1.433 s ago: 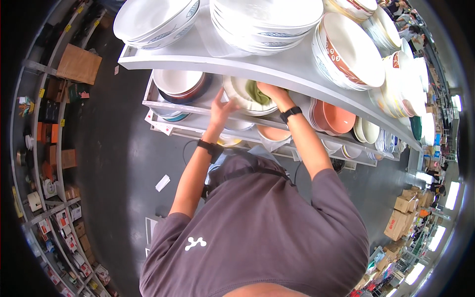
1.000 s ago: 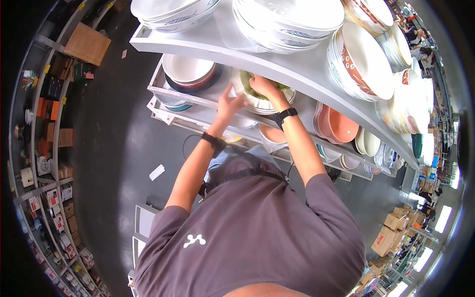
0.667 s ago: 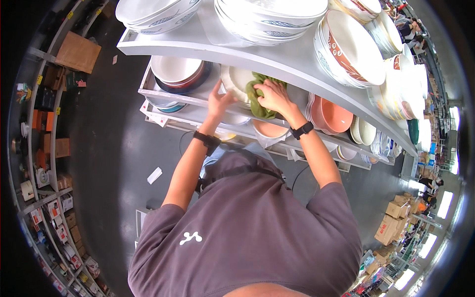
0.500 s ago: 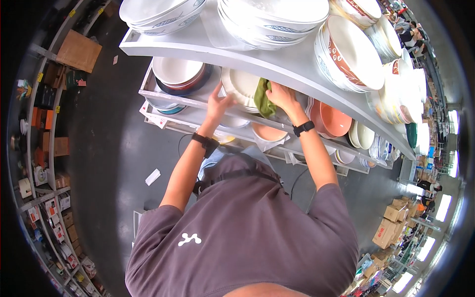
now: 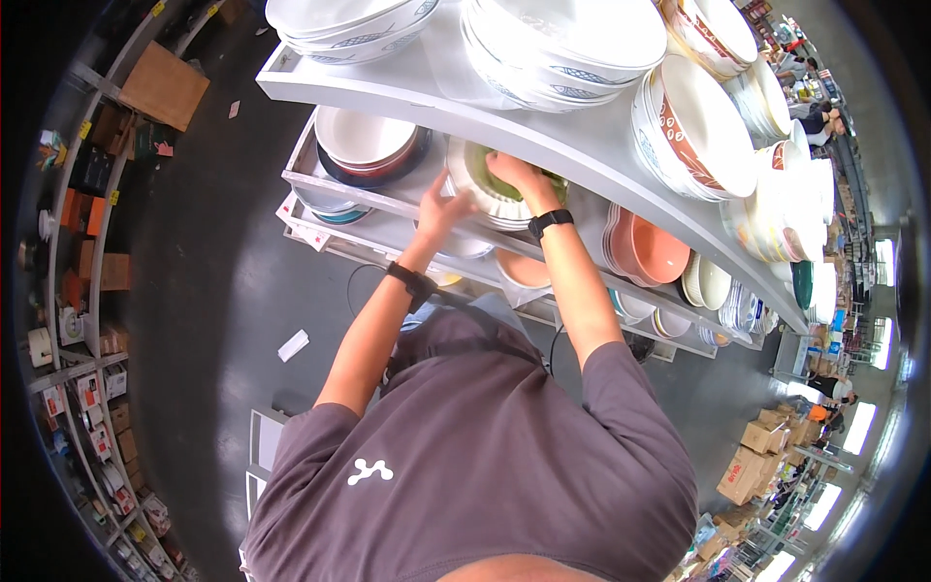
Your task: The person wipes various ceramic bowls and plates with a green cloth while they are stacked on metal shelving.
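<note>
A stack of cream-white plates (image 5: 506, 212) with a fluted rim sits on the middle shelf, partly hidden under the upper shelf's edge. On the top plate my right hand (image 5: 524, 177) presses a green cloth (image 5: 475, 161), its fingers closed around part of it. More of the cloth shows on both sides of that hand. My left hand (image 5: 443, 210) is at the near left rim of the stack, thumb and fingers apart. It seems to touch the rim, though blur hides the exact contact.
White patterned bowls (image 5: 562, 44) crowd the upper shelf (image 5: 417, 114) just above my hands. Left of the plates stand nested bowls (image 5: 367, 136); to the right are coral-coloured bowls (image 5: 659, 249). More dishes sit lower. Cardboard boxes (image 5: 752, 472) stand at far right.
My right hand has moved left with the green cloth, from beside the plates onto the top plate. My left hand stays at the plates' rim. The view has shifted slightly.
</note>
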Demonstrator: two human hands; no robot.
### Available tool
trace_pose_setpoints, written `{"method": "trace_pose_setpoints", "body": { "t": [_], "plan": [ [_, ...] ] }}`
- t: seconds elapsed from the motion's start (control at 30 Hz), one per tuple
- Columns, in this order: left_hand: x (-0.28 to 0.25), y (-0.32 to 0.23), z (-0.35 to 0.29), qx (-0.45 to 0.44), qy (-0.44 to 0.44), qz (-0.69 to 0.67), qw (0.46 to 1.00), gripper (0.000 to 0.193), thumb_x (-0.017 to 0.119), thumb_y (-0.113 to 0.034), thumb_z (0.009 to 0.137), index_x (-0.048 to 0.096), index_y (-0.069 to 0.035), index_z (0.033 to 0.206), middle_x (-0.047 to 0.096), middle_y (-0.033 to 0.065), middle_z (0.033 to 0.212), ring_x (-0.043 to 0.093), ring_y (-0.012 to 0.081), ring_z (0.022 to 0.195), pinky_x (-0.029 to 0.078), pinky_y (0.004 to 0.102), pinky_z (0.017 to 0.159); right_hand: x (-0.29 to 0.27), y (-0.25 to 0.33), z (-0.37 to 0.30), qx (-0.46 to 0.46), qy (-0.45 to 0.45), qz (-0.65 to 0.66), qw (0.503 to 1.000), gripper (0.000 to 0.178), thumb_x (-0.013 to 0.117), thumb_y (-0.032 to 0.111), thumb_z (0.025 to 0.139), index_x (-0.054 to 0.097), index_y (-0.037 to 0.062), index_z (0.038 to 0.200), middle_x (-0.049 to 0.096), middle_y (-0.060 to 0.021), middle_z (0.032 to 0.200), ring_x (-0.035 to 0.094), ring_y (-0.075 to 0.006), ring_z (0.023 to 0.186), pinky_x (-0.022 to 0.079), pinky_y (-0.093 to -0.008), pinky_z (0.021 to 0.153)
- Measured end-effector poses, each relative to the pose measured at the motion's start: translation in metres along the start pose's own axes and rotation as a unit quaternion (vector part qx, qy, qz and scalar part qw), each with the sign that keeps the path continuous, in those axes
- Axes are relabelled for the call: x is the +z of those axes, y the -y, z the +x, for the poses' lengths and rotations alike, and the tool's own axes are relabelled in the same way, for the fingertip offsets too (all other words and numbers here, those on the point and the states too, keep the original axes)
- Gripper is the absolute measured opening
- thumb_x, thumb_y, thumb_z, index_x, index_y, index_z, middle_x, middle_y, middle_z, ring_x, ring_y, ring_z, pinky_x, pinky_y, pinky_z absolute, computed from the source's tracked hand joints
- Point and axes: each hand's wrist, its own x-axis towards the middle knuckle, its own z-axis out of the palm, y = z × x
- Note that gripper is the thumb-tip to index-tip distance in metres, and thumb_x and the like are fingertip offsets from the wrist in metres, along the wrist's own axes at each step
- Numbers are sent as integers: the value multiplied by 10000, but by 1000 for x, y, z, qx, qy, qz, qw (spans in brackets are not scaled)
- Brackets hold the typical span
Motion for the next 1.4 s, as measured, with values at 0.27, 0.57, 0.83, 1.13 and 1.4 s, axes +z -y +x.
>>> {"method": "trace_pose_setpoints", "body": {
  "t": [0.27, 0.57, 0.83, 1.13, 1.4],
  "plan": [
    [-1, 14, 10, 20, 7, -3, 1000, 753, 634, -98, 969, 178, -24, 1563, 713, 121, 913, 692, 151, 754, 586, 281, 727, -18, 17, -40, -40, 110, 75, 990, 526, 628, 154, 780, 590, 97, 1301, 592, -273, 1178, 580, -433, 1100, 488, -460, 931],
    [10, 5, 4, 29, -16, 4, 999, 743, 631, -69, 919, 226, 47, 1532, 711, 143, 863, 699, 173, 728, 572, 287, 688, -66, -7, -81, 14, 274, -62, 960, 464, 606, 261, 784, 616, 68, 1207, 668, -246, 1028, 651, -458, 904, 533, -510, 814],
    [-2, 9, 9, 19, -14, 32, 999, 722, 644, -94, 962, 229, -7, 1546, 705, 110, 894, 688, 146, 743, 586, 267, 720, -31, -51, -69, 7, 68, -191, 979, 496, 585, 205, 792, 533, -89, 1188, 665, -310, 1008, 659, -466, 922, 524, -524, 853],
    [6, 10, 10, 3, -14, -10, 1000, 701, 657, -72, 949, 277, -14, 1535, 699, 92, 879, 661, 135, 706, 577, 275, 699, 25, -43, -3, -31, -139, 68, 987, 169, 520, 57, 811, 657, -25, 867, 669, -252, 836, 638, -433, 805, 492, -480, 746],
    [1, 20, 17, 22, -27, -1, 999, 681, 622, -29, 934, 300, -33, 1534, 695, 87, 884, 666, 138, 700, 573, 279, 682, -9, 42, -5, 49, 99, 75, 991, 471, 630, 184, 786, 602, -33, 1204, 639, -273, 1162, 608, -440, 1093, 495, -462, 934]
  ]
}}
